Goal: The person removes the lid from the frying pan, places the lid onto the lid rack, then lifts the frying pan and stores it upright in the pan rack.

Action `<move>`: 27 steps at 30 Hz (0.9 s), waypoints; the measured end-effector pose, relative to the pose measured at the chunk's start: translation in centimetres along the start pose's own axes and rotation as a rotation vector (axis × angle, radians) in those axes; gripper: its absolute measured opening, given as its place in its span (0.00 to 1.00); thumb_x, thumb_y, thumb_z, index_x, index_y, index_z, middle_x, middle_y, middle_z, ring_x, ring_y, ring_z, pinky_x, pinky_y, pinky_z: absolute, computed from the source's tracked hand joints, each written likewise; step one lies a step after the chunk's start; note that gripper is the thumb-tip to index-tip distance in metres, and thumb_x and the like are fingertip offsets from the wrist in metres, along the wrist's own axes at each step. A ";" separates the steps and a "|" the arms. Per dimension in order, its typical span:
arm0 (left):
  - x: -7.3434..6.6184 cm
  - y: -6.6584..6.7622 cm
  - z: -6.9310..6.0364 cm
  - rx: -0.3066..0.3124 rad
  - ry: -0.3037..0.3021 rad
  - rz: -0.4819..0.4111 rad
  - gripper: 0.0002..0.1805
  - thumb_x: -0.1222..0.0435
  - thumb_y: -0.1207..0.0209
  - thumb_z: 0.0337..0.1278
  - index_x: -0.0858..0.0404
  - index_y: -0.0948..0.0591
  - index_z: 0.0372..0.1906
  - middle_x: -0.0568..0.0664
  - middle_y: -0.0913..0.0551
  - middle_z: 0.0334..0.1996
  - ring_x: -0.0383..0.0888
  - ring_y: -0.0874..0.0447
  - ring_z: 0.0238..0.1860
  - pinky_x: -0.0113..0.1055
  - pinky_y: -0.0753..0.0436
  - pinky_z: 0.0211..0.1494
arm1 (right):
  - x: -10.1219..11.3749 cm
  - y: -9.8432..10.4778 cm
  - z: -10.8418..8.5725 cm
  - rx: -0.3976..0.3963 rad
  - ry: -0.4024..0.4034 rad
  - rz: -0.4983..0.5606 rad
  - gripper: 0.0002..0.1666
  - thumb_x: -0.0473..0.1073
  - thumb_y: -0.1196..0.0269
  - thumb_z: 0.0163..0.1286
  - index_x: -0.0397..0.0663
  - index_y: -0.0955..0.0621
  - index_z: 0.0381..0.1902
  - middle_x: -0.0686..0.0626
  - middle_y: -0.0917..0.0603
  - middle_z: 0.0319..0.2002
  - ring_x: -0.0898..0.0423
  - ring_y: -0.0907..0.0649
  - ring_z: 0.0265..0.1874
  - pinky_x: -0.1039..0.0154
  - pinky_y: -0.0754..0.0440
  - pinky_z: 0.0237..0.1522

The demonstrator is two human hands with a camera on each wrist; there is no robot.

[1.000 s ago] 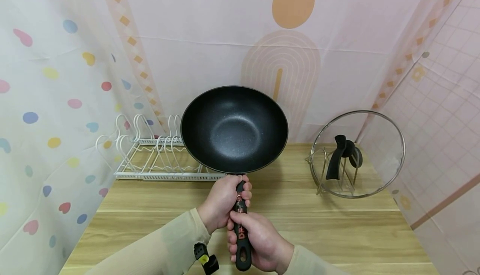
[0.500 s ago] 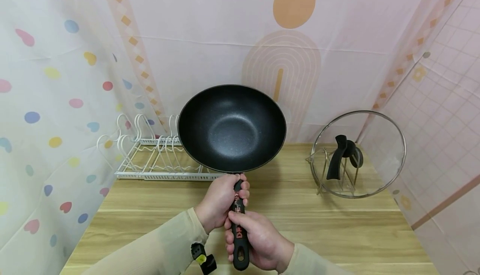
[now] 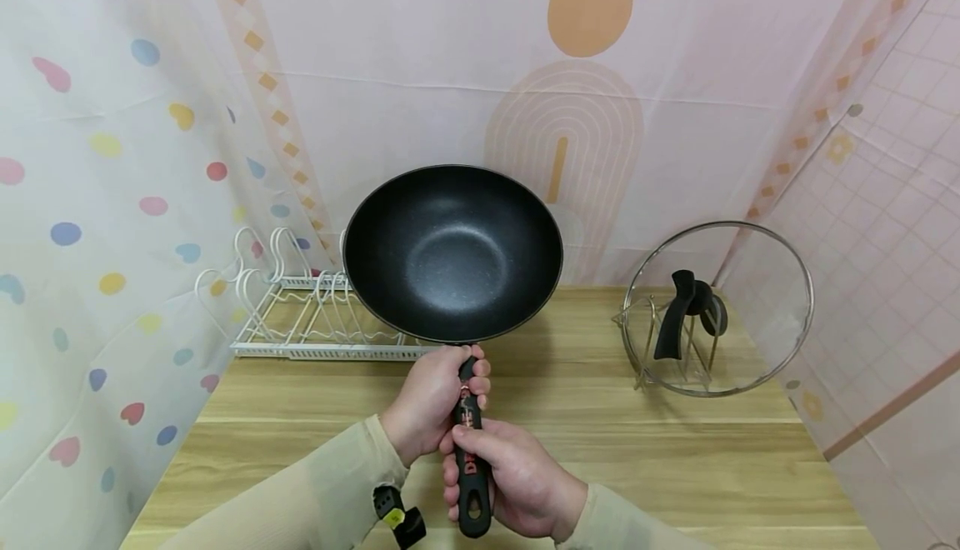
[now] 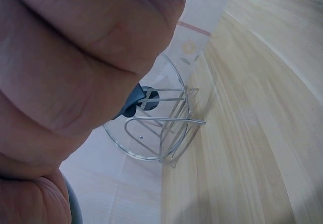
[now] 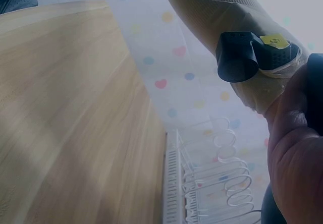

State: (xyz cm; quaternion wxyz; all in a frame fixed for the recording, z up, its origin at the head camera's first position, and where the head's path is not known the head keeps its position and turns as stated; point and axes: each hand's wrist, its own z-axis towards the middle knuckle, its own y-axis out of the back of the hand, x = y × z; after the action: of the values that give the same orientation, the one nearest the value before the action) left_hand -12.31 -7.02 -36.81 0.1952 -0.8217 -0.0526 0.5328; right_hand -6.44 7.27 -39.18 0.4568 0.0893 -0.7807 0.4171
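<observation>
A black wok is held up over the table, its dark inside facing me and its long handle pointing toward me. My left hand grips the handle close to the pan, fingers wrapped round it. Lower down, my right hand holds the same handle near its end, the thumb lying along the top. Curled fingers of the left hand fill much of the left wrist view. At its right edge, the right wrist view shows a hand beside a dark piece of the handle.
A white wire dish rack stands behind the wok on the left, partly hidden by it. On the right, a glass lid with a black knob leans in a metal wire stand. Both rest on the wooden table, with patterned curtains around.
The wok and both hands have shifted a little to the left, the pan also slightly upward. It now covers more of the dish rack; the lid stays in its stand.
</observation>
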 end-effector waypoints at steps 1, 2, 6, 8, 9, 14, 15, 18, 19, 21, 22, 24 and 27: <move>0.0 0.0 0.0 -0.001 0.000 0.000 0.09 0.61 0.59 0.79 0.55 0.32 0.38 0.40 0.32 0.23 0.36 0.33 0.20 0.28 0.27 0.28 | 0.0 0.0 0.0 0.002 0.004 0.002 0.10 0.48 0.48 0.83 0.49 0.25 0.46 0.57 0.17 0.30 0.64 0.16 0.28 0.64 0.12 0.37; 0.0 0.1 0.0 -0.002 0.001 0.002 0.09 0.61 0.58 0.79 0.55 0.32 0.37 0.40 0.32 0.23 0.37 0.33 0.20 0.28 0.27 0.28 | 0.0 0.0 0.0 0.004 0.008 0.003 0.10 0.48 0.48 0.84 0.49 0.25 0.46 0.58 0.17 0.30 0.65 0.16 0.28 0.64 0.12 0.37; -0.1 0.3 -0.1 -0.010 0.000 0.009 0.09 0.61 0.58 0.79 0.55 0.32 0.37 0.40 0.32 0.23 0.37 0.32 0.20 0.28 0.27 0.27 | 0.0 -0.1 0.0 0.010 0.018 -0.002 0.11 0.49 0.48 0.84 0.49 0.24 0.46 0.58 0.15 0.30 0.65 0.14 0.29 0.64 0.11 0.37; -0.1 0.3 -0.2 -0.014 0.000 0.010 0.09 0.61 0.58 0.79 0.56 0.32 0.37 0.40 0.32 0.23 0.37 0.33 0.20 0.28 0.27 0.28 | -0.1 -0.2 0.1 0.012 0.017 -0.006 0.11 0.49 0.48 0.84 0.49 0.24 0.47 0.58 0.15 0.31 0.65 0.14 0.29 0.64 0.11 0.37; -0.1 0.4 -0.2 -0.016 -0.001 0.009 0.08 0.62 0.58 0.79 0.56 0.32 0.37 0.40 0.32 0.23 0.37 0.33 0.20 0.28 0.27 0.28 | -0.1 -0.2 0.1 0.014 0.017 -0.009 0.11 0.49 0.48 0.84 0.49 0.24 0.47 0.58 0.15 0.31 0.65 0.14 0.30 0.64 0.11 0.38; -0.2 0.5 -0.3 -0.024 -0.008 0.002 0.07 0.62 0.58 0.78 0.56 0.32 0.38 0.40 0.32 0.23 0.36 0.33 0.20 0.27 0.27 0.27 | -0.1 -0.1 0.2 0.035 0.029 -0.022 0.12 0.49 0.47 0.85 0.46 0.25 0.50 0.57 0.14 0.33 0.64 0.13 0.31 0.64 0.10 0.39; -0.2 0.6 -0.3 -0.026 -0.008 0.000 0.07 0.62 0.58 0.78 0.56 0.32 0.38 0.40 0.32 0.23 0.36 0.33 0.19 0.27 0.27 0.27 | -0.1 -0.1 0.2 0.042 0.032 -0.024 0.12 0.49 0.47 0.85 0.46 0.25 0.50 0.57 0.14 0.34 0.64 0.13 0.31 0.64 0.10 0.40; -0.3 0.7 -0.4 -0.028 -0.005 -0.005 0.07 0.62 0.58 0.78 0.56 0.32 0.39 0.40 0.32 0.23 0.36 0.33 0.19 0.27 0.27 0.26 | 0.0 -0.1 0.3 0.061 0.037 -0.029 0.13 0.48 0.47 0.85 0.44 0.26 0.52 0.57 0.13 0.34 0.64 0.12 0.32 0.65 0.10 0.41; -0.3 0.7 -0.5 -0.030 -0.003 -0.009 0.07 0.62 0.59 0.78 0.56 0.32 0.39 0.40 0.32 0.23 0.35 0.33 0.19 0.27 0.27 0.26 | 0.0 -0.1 0.3 0.067 0.037 -0.030 0.13 0.48 0.47 0.85 0.43 0.27 0.52 0.57 0.13 0.35 0.64 0.12 0.32 0.65 0.10 0.41; -0.4 0.8 -0.5 -0.032 -0.001 -0.011 0.07 0.62 0.60 0.78 0.56 0.33 0.40 0.40 0.32 0.23 0.35 0.33 0.20 0.27 0.27 0.27 | 0.0 -0.1 0.4 0.074 0.041 -0.037 0.14 0.48 0.48 0.85 0.42 0.27 0.53 0.56 0.13 0.35 0.63 0.12 0.32 0.65 0.10 0.41; -0.4 0.9 -0.5 -0.032 -0.002 -0.012 0.07 0.62 0.60 0.78 0.56 0.33 0.40 0.40 0.32 0.23 0.36 0.34 0.20 0.27 0.27 0.27 | 0.0 -0.1 0.4 0.074 0.044 -0.042 0.14 0.48 0.48 0.85 0.42 0.27 0.53 0.56 0.13 0.35 0.63 0.12 0.32 0.65 0.10 0.41; -0.5 1.0 -0.6 -0.036 -0.006 -0.014 0.07 0.63 0.60 0.77 0.56 0.33 0.40 0.40 0.33 0.23 0.36 0.34 0.20 0.27 0.28 0.27 | 0.0 -0.2 0.5 0.074 0.050 -0.054 0.15 0.48 0.49 0.86 0.41 0.27 0.54 0.55 0.14 0.35 0.63 0.11 0.33 0.64 0.10 0.41; -0.5 1.2 -0.7 -0.042 -0.006 -0.016 0.08 0.63 0.61 0.77 0.56 0.33 0.39 0.40 0.33 0.23 0.36 0.34 0.20 0.26 0.28 0.27 | 0.0 -0.3 0.7 0.072 0.055 -0.072 0.16 0.47 0.49 0.86 0.39 0.28 0.55 0.54 0.14 0.36 0.63 0.11 0.34 0.64 0.10 0.41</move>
State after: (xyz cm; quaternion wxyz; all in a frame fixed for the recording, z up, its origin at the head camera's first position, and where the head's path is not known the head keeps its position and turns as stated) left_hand -12.07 -8.44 -36.56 0.1820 -0.8235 -0.0709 0.5326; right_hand -6.74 6.63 -39.17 0.4893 0.1222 -0.7485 0.4306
